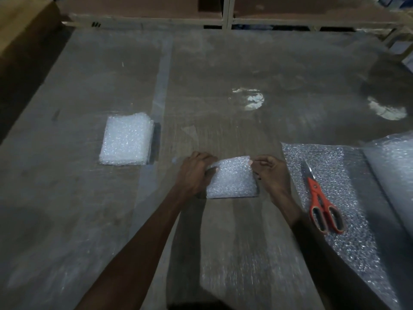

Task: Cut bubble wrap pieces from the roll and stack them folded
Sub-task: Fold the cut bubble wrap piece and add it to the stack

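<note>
Folded bubble wrap piece (232, 177): centre of the counter (223, 86), flat, held at both far corners. Left hand (194, 173): fingers curled over the piece's left edge, gripping it. Right hand (271, 173): thumb and fingers pinching the upper right corner. Stack of folded pieces (126, 139): at 10 o'clock from the hands, well apart. Bubble wrap roll (391, 171): at 3 o'clock, its sheet (348, 220) unrolled toward the hands. Orange-handled scissors (319, 198): lying closed on that sheet, just beside the right hand.
</note>
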Action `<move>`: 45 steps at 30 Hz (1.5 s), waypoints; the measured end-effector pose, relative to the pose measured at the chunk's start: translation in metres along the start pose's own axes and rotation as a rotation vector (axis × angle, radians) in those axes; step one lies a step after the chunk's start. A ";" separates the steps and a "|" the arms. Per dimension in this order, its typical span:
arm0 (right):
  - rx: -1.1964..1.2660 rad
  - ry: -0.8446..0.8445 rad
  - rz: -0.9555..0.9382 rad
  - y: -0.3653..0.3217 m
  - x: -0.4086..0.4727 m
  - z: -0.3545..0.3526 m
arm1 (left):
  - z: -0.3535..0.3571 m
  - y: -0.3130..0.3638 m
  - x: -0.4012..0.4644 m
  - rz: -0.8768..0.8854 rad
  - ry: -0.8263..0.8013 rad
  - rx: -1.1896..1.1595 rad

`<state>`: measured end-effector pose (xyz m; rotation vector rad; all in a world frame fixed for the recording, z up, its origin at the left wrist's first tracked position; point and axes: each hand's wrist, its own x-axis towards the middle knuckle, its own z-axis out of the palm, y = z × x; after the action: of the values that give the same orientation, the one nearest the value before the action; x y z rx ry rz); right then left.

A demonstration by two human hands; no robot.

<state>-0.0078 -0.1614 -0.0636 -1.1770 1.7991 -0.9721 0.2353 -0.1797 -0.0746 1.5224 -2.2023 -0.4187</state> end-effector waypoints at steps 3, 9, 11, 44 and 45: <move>-0.007 0.094 -0.017 0.000 -0.016 -0.006 | 0.000 0.003 -0.011 -0.017 0.036 0.039; -0.109 0.224 -0.050 0.004 -0.053 -0.010 | -0.001 0.020 -0.045 -0.141 0.102 0.095; -0.129 0.243 -0.040 0.006 -0.059 -0.010 | -0.001 0.030 -0.056 -0.194 0.114 0.096; 0.474 -0.554 -0.032 -0.030 -0.093 -0.083 | -0.039 0.142 -0.106 -0.465 -0.071 -1.286; 0.480 -0.541 -0.029 -0.029 -0.094 -0.084 | -0.038 0.145 -0.107 -0.479 -0.031 -1.267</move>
<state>-0.0450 -0.0661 0.0146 -1.0298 1.0526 -0.9211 0.1700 -0.0286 0.0085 1.1792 -1.0203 -1.5827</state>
